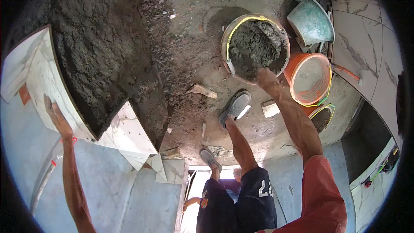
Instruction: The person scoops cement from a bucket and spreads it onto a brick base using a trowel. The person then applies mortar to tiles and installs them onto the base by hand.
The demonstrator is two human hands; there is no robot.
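Right hand (266, 77) reaches into mortar bucket (255, 47), grip hidden, cannot tell. Left hand (55, 114) open, flat on one laid tile (32, 75). Four buckets; orange bucket (309, 78) just beside.

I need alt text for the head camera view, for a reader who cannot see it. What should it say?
Seen from above, a person's right hand reaches into a bucket of grey mortar on a dusty floor, while the left hand rests flat on a white marbled tile beside a bed of dark mortar. An orange bucket and a green bucket stand nearby.
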